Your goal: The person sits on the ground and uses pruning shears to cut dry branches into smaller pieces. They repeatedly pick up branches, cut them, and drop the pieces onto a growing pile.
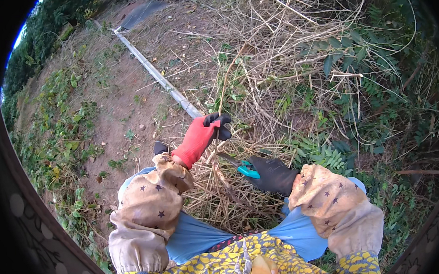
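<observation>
My left hand [202,134], in a red glove with black fingers, is closed round a long thin dry stem [224,90]. The stem runs upward from the fist toward the brush, and its lower end hangs just below. To the right, my right hand [273,175], in a black glove, grips pruning shears [249,170] with teal handles. Their dark blades point left, close to the stem's lower end. Whether the blades touch the stem I cannot tell. Cut dry stalks [226,199] lie in a heap beneath both hands, between my knees.
A tangled pile of dry branches [278,51] spreads ahead, with green leafy plants [394,126] on the right. A long pale pole [156,74] lies across bare soil at the left. Beyond it is a dark flat sheet [142,14]. Low green weeds [64,124] grow at far left.
</observation>
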Motion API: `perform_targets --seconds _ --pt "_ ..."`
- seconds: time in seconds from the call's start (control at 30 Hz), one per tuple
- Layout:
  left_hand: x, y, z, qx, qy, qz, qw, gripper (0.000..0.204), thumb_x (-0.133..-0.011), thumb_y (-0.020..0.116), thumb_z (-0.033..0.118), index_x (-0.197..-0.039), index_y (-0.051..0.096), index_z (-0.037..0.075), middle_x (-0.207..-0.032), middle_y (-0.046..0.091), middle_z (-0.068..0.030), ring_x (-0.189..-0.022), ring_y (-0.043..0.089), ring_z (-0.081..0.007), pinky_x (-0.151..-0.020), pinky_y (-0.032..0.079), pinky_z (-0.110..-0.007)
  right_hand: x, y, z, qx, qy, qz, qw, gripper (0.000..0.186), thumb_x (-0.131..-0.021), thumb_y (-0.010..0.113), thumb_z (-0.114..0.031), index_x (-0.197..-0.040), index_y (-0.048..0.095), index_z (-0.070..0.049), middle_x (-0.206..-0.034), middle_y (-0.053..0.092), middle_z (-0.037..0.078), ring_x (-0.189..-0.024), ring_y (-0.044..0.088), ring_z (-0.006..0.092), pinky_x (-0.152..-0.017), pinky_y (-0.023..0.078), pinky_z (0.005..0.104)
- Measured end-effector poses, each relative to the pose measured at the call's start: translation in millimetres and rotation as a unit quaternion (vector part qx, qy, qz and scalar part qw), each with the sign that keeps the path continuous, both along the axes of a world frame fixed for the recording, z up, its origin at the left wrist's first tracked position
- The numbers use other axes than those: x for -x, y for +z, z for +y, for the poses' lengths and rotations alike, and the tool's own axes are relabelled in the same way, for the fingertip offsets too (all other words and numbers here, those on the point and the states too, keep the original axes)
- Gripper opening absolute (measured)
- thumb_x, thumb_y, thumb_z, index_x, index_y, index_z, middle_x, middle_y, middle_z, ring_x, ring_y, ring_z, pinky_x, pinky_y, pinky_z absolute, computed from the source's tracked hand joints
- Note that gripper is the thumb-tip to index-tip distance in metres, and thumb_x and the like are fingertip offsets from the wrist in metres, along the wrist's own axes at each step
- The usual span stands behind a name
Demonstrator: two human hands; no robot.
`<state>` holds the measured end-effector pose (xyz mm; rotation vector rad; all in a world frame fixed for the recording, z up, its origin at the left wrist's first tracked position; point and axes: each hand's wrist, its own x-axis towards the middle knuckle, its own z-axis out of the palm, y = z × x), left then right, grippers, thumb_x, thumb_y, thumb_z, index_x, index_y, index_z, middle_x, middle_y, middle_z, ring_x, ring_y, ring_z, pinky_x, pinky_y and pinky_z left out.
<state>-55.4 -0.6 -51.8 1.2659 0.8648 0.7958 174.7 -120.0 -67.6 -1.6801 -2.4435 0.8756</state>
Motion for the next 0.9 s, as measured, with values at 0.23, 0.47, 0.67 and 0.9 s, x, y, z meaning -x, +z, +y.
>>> perform_targets --seconds 0.23,0.47,0.67,0.9 --pt "14 -3 -5 0.047 0.044 0.011 0.998 0.035 -0.098 0.057 0.025 -0.12 0.064 -0.001 -0.088 0.071 -0.0117 -0.079 0.07 -0.019 -0.076 0.057 -0.031 -9 6 11 0.077 -0.091 0.068 0.99 0.06 -0.089 0.062 -0.044 -0.132 0.042 -0.007 -0.115 0.061 0.023 -0.105 0.062 0.0403 -0.09 0.047 0.0475" --pt "23 1 -6 -0.02 0.013 0.065 0.998 0.034 -0.099 0.057 0.027 -0.118 0.064 0.0 -0.084 0.07 -0.009 -0.075 0.067 -0.0144 -0.072 0.054 -0.029 -13 13 21 0.078 -0.144 0.1 0.981 0.07 -0.089 0.063 -0.046 -0.141 0.036 -0.006 -0.122 0.057 0.023 -0.109 0.06 0.039 -0.093 0.046 0.0465" --pt "8 -10 -39 -0.067 -0.151 0.262 0.951 0.025 -0.099 0.056 0.02 -0.116 0.066 0.005 -0.082 0.071 -0.0026 -0.073 0.064 -0.0088 -0.071 0.052 -0.026 -7 14 21 0.046 -0.152 0.116 0.981 0.062 -0.09 0.063 -0.046 -0.132 0.042 -0.006 -0.111 0.062 0.023 -0.099 0.063 0.0403 -0.085 0.048 0.0478" --pt "20 9 -22 -0.079 -0.241 0.449 0.857 0.029 -0.094 0.059 0.029 -0.112 0.067 0.007 -0.084 0.073 -0.0063 -0.075 0.068 -0.0148 -0.074 0.053 -0.031 -14 15 9 0.083 -0.133 0.109 0.982 0.048 -0.092 0.062 -0.042 -0.119 0.047 -0.005 -0.088 0.062 0.018 -0.078 0.061 0.0339 -0.073 0.047 0.0461"
